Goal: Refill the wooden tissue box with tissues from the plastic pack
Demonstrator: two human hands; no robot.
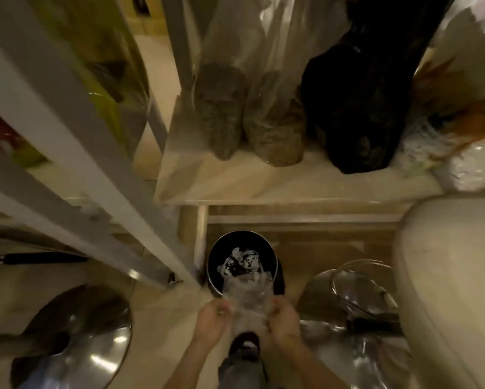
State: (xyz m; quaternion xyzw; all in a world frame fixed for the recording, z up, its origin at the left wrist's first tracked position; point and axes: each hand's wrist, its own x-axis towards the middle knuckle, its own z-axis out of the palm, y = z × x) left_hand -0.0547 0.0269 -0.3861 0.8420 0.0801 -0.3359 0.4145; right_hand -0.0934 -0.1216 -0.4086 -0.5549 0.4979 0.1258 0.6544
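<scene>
I hold a crumpled clear plastic pack [248, 300] between both hands, low in the middle of the view. My left hand [212, 322] grips its left edge and my right hand [285, 321] grips its right edge. The pack looks empty and hangs just over the near rim of a small round black bin [213, 262] that stands on the floor with crumpled white scraps inside. The wooden tissue box is not in view.
A pale shelf [263, 181] above the bin carries clear bags of dark contents, a black bag [362, 108] and white bags at right. A white ladder-like frame [75, 153] slants across the left. Round metal stool bases [75, 341] sit on the floor; my shoe [245, 346] is below.
</scene>
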